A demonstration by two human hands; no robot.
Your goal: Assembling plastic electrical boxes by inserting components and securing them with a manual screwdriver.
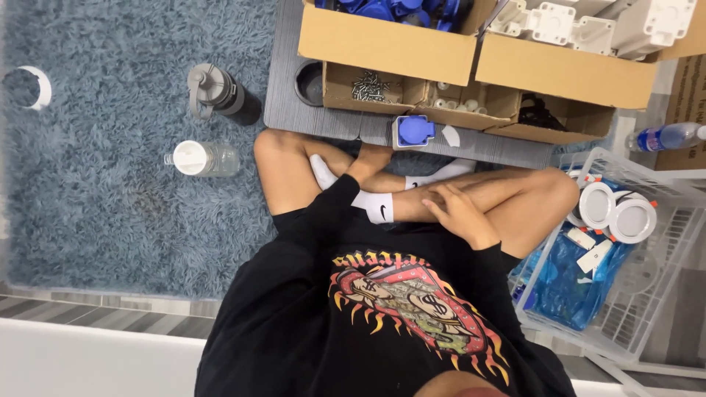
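Shaggy rug (110,147), matt cardboard boxes (390,48)

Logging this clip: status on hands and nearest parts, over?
Left hand empty, on the crossed legs. Right hand empty, resting on the shin. Blue cap lies on the grey mat, untouched. Nothing in between.

We see our right hand (456,209) resting bare on a shin, and just beside it white socks (379,206) with a small dark mark. Below the hand spreads our black shirt (294,309), printed with a red, yellow and grey flame-edged emblem. Our left hand (371,158) lies near a blue plug part (414,130) on a grey ribbed mat (287,88). Beyond it stand brown cardboard boxes (397,48) holding blue and white pieces. Far left of that hand, the shaggy rug (110,110) is dusty blue-grey, with a grey bottle (217,92) and a clear, white-capped one (202,158). Right of the right hand, a white basket (662,220) holds blue bags.
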